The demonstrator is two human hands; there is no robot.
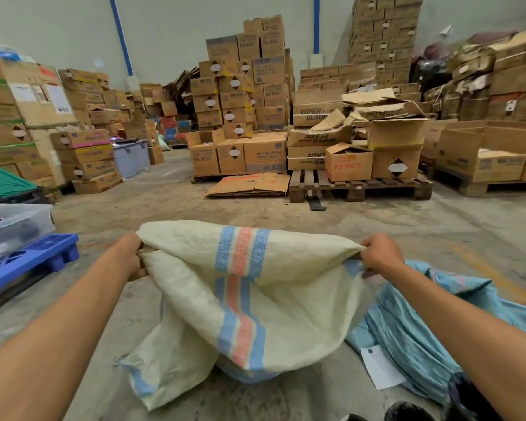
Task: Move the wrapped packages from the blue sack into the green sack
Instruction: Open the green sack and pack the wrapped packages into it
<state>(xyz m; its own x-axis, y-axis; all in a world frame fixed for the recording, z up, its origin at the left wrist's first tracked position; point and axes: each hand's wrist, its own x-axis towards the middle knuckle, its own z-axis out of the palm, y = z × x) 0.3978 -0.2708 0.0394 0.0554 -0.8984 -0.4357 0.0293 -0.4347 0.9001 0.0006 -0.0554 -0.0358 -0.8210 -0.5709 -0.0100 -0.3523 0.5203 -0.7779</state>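
I note both hands, left hand (pixel 131 253) and right hand (pixel 380 253), clenched on the rim of the pale green sack (pixel 255 299). Blue sack (pixel 422 329) lies right; a slack mouth risks packages missing.

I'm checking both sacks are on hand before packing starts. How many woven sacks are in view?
2. The pale green sack hangs stretched between the left hand and right hand; the blue sack lies on the floor to its right. Others may be hidden.
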